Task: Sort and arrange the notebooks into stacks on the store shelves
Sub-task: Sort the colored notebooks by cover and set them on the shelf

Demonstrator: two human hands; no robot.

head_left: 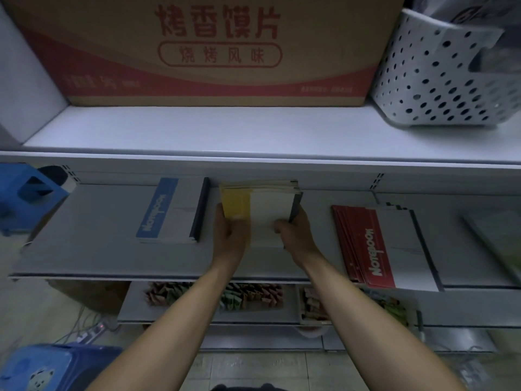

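Note:
A stack of yellow-banded notebooks (265,204) lies at the middle of the grey middle shelf (93,249). My left hand (229,235) grips its near left edge. My right hand (296,232) grips its near right corner by the dark spine, thumb on the white cover. To the left lies a blue-banded notebook stack (172,213). To the right, at the shelf's front edge, lies a red-banded notebook stack (380,246).
On the top shelf (225,131) stand a large cardboard box (203,49) and a white perforated basket (439,77). A lower shelf holds small coloured items (253,296). Blue plastic stools (25,198) stand on the left. Another notebook (496,235) lies far right.

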